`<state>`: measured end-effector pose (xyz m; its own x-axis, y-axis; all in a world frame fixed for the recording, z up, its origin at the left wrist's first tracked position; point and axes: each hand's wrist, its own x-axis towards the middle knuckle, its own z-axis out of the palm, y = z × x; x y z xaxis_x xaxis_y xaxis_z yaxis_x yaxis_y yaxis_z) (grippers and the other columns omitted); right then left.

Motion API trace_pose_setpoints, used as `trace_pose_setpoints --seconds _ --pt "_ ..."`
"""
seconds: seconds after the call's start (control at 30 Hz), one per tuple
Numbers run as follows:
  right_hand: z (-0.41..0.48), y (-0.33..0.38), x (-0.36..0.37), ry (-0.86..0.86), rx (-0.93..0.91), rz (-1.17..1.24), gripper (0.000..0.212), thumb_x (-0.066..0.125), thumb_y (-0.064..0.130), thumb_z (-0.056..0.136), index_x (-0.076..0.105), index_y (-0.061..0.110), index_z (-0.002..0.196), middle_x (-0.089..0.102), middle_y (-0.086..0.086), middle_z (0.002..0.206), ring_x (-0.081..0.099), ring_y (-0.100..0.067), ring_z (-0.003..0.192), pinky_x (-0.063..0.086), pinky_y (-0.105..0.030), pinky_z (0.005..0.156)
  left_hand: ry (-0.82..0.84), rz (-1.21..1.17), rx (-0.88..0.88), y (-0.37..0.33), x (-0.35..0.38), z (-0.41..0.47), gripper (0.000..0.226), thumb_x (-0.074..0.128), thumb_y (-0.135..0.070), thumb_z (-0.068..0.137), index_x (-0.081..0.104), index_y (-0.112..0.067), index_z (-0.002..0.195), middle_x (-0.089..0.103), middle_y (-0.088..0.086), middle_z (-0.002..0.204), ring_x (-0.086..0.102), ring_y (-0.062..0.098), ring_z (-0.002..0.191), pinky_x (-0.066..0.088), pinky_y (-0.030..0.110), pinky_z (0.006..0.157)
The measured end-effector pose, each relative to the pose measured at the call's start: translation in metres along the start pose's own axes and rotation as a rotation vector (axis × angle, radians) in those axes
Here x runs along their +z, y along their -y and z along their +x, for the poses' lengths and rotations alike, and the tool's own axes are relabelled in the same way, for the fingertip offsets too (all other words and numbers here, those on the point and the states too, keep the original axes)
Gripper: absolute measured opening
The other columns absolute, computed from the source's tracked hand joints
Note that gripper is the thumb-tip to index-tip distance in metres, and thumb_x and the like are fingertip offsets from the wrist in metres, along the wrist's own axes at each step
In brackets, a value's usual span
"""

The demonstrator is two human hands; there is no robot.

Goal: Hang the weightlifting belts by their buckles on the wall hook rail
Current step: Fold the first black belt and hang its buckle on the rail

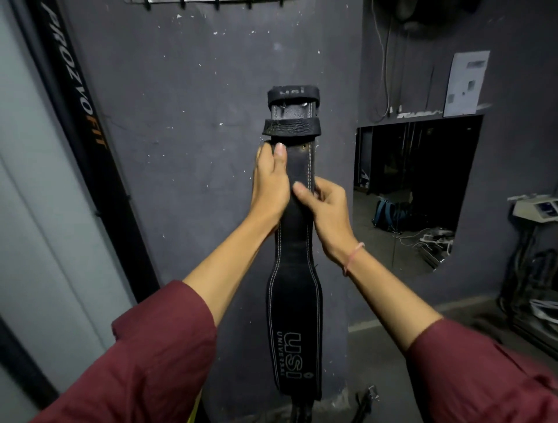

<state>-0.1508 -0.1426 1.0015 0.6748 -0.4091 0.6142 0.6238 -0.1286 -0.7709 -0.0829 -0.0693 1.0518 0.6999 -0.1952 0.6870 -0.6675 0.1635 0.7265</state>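
Head view shows a black leather weightlifting belt (294, 271) held upright in front of the dark grey wall (181, 120), its wide printed part low and its buckle end (293, 108) uppermost, where two leather loops cross the strap and a little metal glints between them; the left hand (270, 184) grasps the strap just under the lower loop, thumb on the front and fingers wrapped round the left edge; the right hand (327, 217) clasps it slightly lower, thumb on the front and fingers curled round the right edge, a thin pink bracelet (353, 258) on the wrist; both forearms come out of maroon sleeves (157, 347); the hook rail (211, 2) runs along the top edge, well above the buckle end; a black banner (75, 90) slants at left; a paper sheet (466, 84) hangs at right.
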Motion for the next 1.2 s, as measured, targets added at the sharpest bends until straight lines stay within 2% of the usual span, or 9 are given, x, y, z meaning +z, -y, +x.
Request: trace_pose_setpoints --seconds 0.17,0.4,0.57,0.73,0.9,0.97,1.07,1.13,1.2 --pt "-0.07 -0.058 -0.014 0.052 0.212 -0.108 0.028 0.069 0.018 0.09 0.064 -0.009 0.091 0.067 -0.011 0.087 0.06 -0.021 0.084 0.051 -0.044 0.079 -0.014 -0.022 -0.01 0.008 -0.004 -0.009 0.027 0.035 -0.023 0.109 0.045 -0.019 0.083 0.048 -0.005 0.083 0.043 0.003 0.075 0.038 0.026 0.074" --pt "0.026 0.022 -0.008 -0.101 -0.035 -0.216 0.027 0.063 0.028 0.089 0.06 0.005 0.076 0.051 -0.01 0.07 0.046 -0.02 0.069 0.04 -0.038 0.066 0.03 -0.031 -0.056 0.01 0.0 -0.015 0.033 0.035 -0.029 0.108 0.055 -0.003 0.108 0.061 0.006 0.1 0.056 0.012 0.092 0.049 0.036 0.088" --pt "0.038 0.028 -0.017 0.032 0.088 -0.102 0.013 0.058 0.007 0.098 0.064 0.001 0.108 0.068 -0.005 0.076 0.066 -0.01 0.064 0.054 -0.025 0.061 0.102 -0.028 -0.053 0.009 -0.004 -0.018 0.028 0.035 -0.028 0.108 0.053 -0.008 0.111 0.064 0.007 0.109 0.06 0.013 0.102 0.049 0.039 0.097" --pt "0.048 0.018 -0.014 -0.153 0.085 -0.186 0.018 0.06 0.013 0.083 0.071 0.001 0.086 0.072 -0.01 0.079 0.065 -0.018 0.076 0.058 -0.049 0.075 0.162 0.022 -0.069 0.015 -0.002 -0.046 0.03 0.041 -0.031 0.107 0.046 -0.002 0.113 0.061 0.018 0.114 0.054 0.009 0.099 0.046 0.032 0.09" --pt "0.05 0.014 -0.009 -0.353 0.074 -0.228 0.025 0.058 0.017 0.076 0.054 -0.007 0.071 0.046 -0.003 0.068 0.04 -0.013 0.07 0.037 -0.03 0.064 0.264 0.15 -0.258 0.047 0.002 -0.118 0.065 0.033 -0.042 0.106 0.013 -0.008 0.157 0.025 0.006 0.162 0.019 0.017 0.15 0.017 0.032 0.123" --pt "0.049 0.012 -0.012 -0.394 0.076 -0.245 0.024 0.058 0.015 0.077 0.05 -0.005 0.067 0.04 -0.001 0.068 0.035 -0.013 0.071 0.031 -0.027 0.067 0.296 0.194 -0.291 0.066 -0.002 -0.14 0.062 0.031 -0.042 0.106 0.019 -0.007 0.156 0.036 0.003 0.154 0.032 0.013 0.143 0.024 0.03 0.117" --pt "0.046 0.008 -0.017 -0.366 0.059 -0.23 0.023 0.059 0.013 0.083 0.051 0.0 0.065 0.043 -0.002 0.069 0.037 -0.013 0.071 0.032 -0.027 0.067 0.281 0.188 -0.265 0.078 -0.004 -0.154 0.056 0.031 -0.044 0.104 0.045 0.004 0.131 0.056 0.003 0.089 0.053 0.003 0.082 0.041 0.029 0.081" --pt "0.043 0.009 -0.018 -0.34 -0.009 -0.233 0.025 0.058 0.008 0.087 0.048 0.004 0.065 0.04 -0.003 0.069 0.035 -0.013 0.071 0.031 -0.027 0.066 0.285 0.183 -0.306 0.072 -0.002 -0.151 0.055 0.029 -0.042 0.106 0.042 -0.002 0.14 0.063 0.002 0.118 0.056 0.005 0.108 0.038 0.027 0.095" --pt "0.041 0.009 -0.017 -0.322 -0.064 -0.227 0.023 0.058 0.006 0.088 0.049 0.002 0.067 0.041 -0.003 0.07 0.036 -0.013 0.071 0.032 -0.028 0.066 0.24 0.147 -0.32 0.057 0.003 -0.138 0.06 0.027 -0.042 0.107 0.019 -0.011 0.157 0.03 -0.003 0.158 0.024 0.011 0.148 0.017 0.021 0.115"
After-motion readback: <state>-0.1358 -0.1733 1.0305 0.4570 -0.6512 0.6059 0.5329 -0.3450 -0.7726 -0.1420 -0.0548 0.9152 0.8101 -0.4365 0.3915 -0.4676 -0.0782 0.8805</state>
